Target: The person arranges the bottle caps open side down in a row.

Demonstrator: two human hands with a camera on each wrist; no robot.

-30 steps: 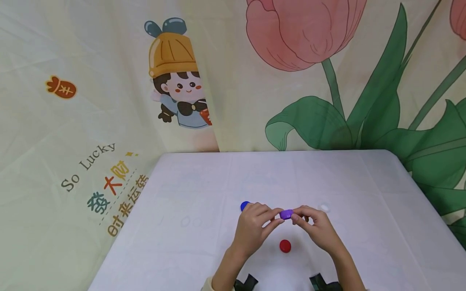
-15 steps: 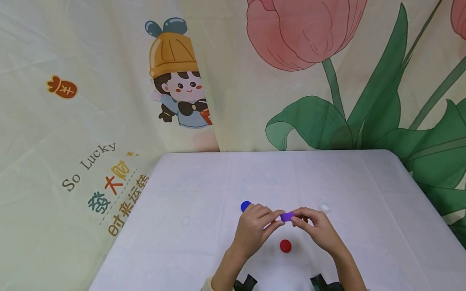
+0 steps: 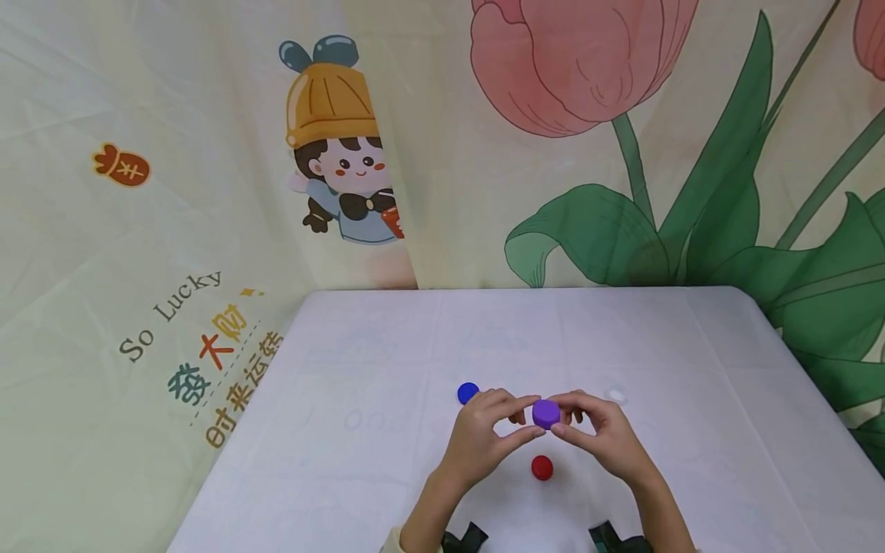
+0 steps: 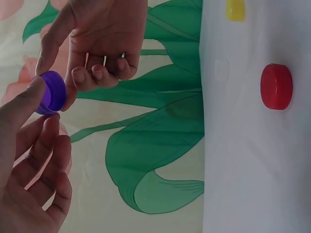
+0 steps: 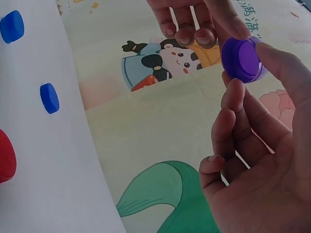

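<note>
A purple bottle cap (image 3: pixel 546 414) is held up over the white table by both hands. My left hand (image 3: pixel 484 430) pinches its left side between thumb and fingers, and my right hand (image 3: pixel 600 430) pinches the right side. The hollow underside of the cap shows in both wrist views, while its flat top faces the head camera. Below the hands a red bottle cap (image 3: pixel 542 468) lies on the table. Behind my left hand sits a blue bottle cap (image 3: pixel 468 393), partly covered by it in the head view.
A yellow cap (image 4: pixel 235 9) shows at the top of the left wrist view. Two blue caps, one near (image 5: pixel 49 98) and one farther (image 5: pixel 12 26), rest on the table (image 3: pixel 373 346) in the right wrist view. A printed cloth (image 3: pixel 449 153) hangs behind the table.
The purple cap has been turned from edge-on to flat top facing the head camera. Both thumbs have shifted lower on its rim; the hands otherwise stay in place.
</note>
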